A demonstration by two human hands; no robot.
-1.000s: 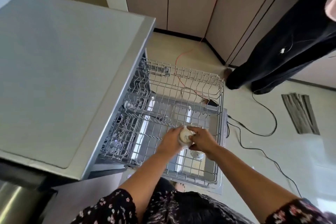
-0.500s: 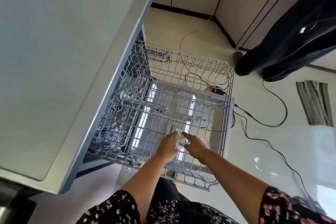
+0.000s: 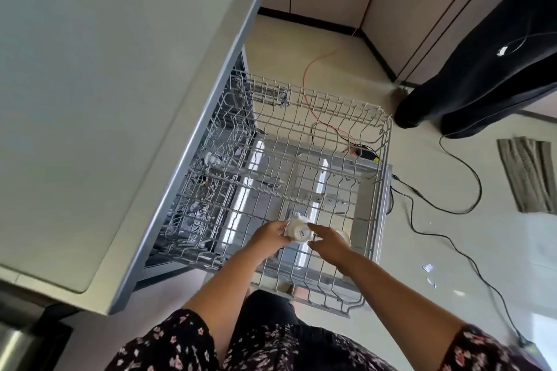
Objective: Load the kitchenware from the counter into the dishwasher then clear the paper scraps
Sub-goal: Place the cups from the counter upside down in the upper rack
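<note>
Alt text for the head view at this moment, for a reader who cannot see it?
A person's left hand holds an upturned white cup over the pulled-out dishwasher rack, the right hand close beside it. A grey counter lies left; cables and paper scraps lie on the floor.

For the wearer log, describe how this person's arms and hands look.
The left sleeve and right sleeve are short and black, with a small pink-and-white flower print. The left hand and right hand wear no glove, and no watch shows.

Glossy white ceramic cup (image 3: 298, 229); coated wire rack (image 3: 331, 129); matt smooth counter (image 3: 105, 99).
</note>
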